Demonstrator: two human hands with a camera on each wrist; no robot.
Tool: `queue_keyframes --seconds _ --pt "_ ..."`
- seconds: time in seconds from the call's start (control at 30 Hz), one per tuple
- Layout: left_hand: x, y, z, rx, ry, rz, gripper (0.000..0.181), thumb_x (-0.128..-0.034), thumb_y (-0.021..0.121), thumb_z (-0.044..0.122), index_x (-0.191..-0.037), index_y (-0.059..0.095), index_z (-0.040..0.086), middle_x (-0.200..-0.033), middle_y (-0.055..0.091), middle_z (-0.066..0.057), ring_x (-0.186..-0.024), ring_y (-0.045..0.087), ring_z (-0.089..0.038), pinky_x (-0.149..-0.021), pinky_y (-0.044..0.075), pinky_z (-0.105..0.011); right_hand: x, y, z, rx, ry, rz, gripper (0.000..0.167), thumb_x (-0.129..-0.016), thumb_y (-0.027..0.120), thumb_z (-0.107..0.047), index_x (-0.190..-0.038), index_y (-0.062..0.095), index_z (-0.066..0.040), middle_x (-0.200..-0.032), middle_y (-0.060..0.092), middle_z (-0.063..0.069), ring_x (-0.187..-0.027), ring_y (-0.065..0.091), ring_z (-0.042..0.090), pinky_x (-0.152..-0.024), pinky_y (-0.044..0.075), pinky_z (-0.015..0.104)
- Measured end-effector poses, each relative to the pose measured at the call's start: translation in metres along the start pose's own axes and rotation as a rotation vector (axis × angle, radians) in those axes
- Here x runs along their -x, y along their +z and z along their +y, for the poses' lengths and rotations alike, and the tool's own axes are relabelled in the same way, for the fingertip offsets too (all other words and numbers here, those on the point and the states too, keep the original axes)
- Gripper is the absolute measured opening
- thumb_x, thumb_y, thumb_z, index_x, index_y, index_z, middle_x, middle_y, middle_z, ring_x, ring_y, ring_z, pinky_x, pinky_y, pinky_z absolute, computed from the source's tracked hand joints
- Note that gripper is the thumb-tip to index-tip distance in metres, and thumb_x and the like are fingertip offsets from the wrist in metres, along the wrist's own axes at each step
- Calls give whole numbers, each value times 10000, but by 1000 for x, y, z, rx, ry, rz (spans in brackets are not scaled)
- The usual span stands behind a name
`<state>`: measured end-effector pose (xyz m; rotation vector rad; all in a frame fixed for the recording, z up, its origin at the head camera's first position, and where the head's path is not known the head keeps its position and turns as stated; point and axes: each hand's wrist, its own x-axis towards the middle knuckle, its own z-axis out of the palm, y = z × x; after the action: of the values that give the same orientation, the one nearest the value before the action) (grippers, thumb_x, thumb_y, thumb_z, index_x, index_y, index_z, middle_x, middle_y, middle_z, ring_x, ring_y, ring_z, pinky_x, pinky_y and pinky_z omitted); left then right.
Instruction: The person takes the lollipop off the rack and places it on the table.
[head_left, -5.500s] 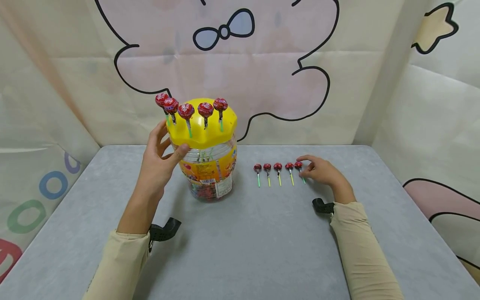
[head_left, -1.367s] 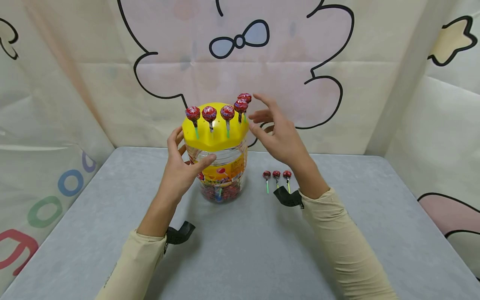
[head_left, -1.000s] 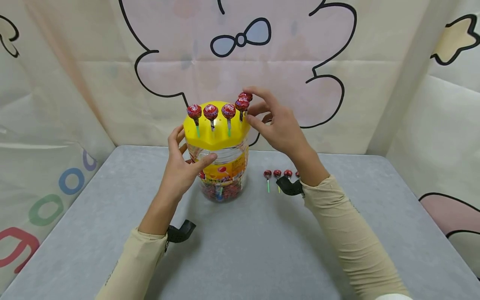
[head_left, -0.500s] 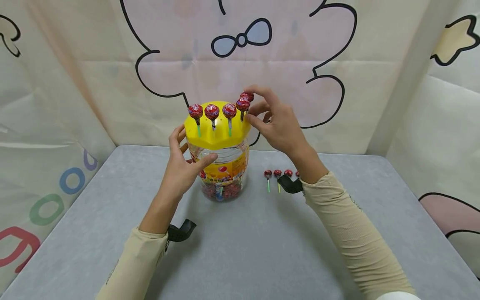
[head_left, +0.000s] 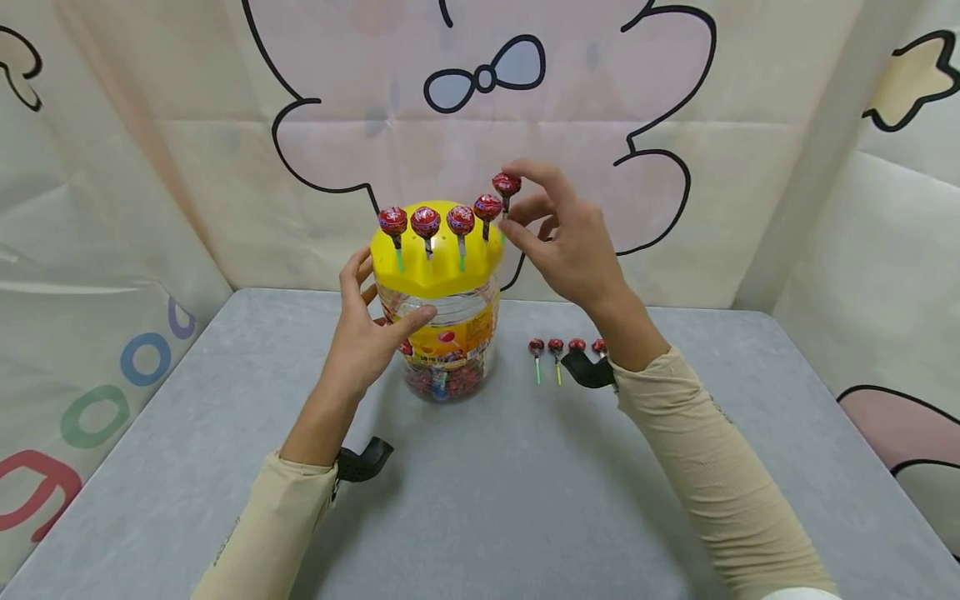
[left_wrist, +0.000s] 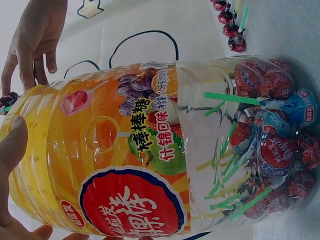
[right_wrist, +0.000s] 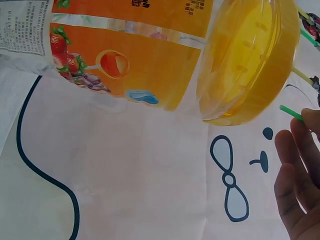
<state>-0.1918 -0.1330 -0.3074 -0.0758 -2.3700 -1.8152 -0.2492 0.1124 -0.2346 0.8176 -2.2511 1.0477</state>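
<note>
My left hand [head_left: 367, 337] grips the side of a clear candy jar [head_left: 450, 358], thumb in front and fingers behind. The jar has an orange label and a yellow lid [head_left: 431, 279]; red-wrapped lollipops lie in its bottom. Several lollipops [head_left: 461, 221] stand upright by their sticks in the lid. At the lid's right edge, my right hand [head_left: 573, 246] pinches another lollipop [head_left: 506, 183]. In the right wrist view the end of its green stick [right_wrist: 290, 112] is bare and apart from the lid. The left wrist view shows green and yellow sticks inside the jar [left_wrist: 135, 125].
On the grey table [head_left: 480, 500], right of the jar, lies a row of lollipops [head_left: 555, 346], partly hidden by the black wrist camera [head_left: 588, 369]. A printed curtain [head_left: 375, 150] hangs close behind the table and at both sides.
My right hand has come from the table row to the lid, taken hold of the rightmost lollipop and lifted it out. The jar has been turned; my left hand still grips it.
</note>
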Motion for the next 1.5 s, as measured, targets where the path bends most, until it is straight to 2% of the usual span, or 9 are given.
queue_keyframes --seconds 0.2,0.47,0.63,0.8,1.0,1.33,1.5 --pt "0 0 -2 -1 2 -3 999 -861 787 298 -1547 63 361 -1628 136 35 -1506 196 -293 -1152 344 -599 17 -8 -3 33 36 -19 524 -942 692 -201 -1413 477 -284 -1034 751 59 -915 677 146 -773 516 304" --pt "-1 -1 -2 -5 12 -4 996 -860 788 301 -1546 68 359 -1627 138 23 -1500 206 -292 -1143 358 -597 62 -25 0 49 93 -37 536 -919 718 -172 -1396 498 -276 -938 760 25 -834 665 104 -720 482 249" --pt "-2 -1 -2 -7 15 -4 996 -858 789 307 -1546 69 358 -1624 143 27 -1498 209 -290 -1142 363 -592 93 -27 15 33 147 -97 564 -905 736 -158 -1404 498 -266 -910 765 -4 -786 646 56 -697 488 194" --pt "-2 -1 -2 -14 7 -1 994 -860 787 300 -1544 68 361 -1624 144 29 -1498 208 -287 -1137 370 -594 120 -22 31 -1 267 -190 539 -904 740 -187 -1382 510 -282 -898 756 -48 -758 633 74 -700 498 206" --pt "-2 -2 -1 -15 11 -9 989 -867 782 280 -1545 64 351 -1628 133 16 -1498 205 -292 -1136 368 -599 127 -13 38 -25 386 -320 532 -884 760 -207 -1351 517 -286 -911 747 -78 -789 648 115 -718 520 268" --pt "-2 -2 -1 -12 3 -14 993 -862 787 285 -1542 68 368 -1634 129 19 -1501 200 -296 -1147 347 -603 136 5 55 -41 549 -524 517 -852 783 -207 -1307 540 -186 -869 750 -79 -834 658 118 -733 506 315" --pt "-2 -2 -2 -15 2 -13 997 -858 790 303 -1540 66 384 -1637 127 25 -1502 198 -295 -1149 340 -608 141 16 65 -52 584 -637 487 -842 779 -177 -1264 540 -125 -832 756 -41 -778 644 110 -685 477 300"
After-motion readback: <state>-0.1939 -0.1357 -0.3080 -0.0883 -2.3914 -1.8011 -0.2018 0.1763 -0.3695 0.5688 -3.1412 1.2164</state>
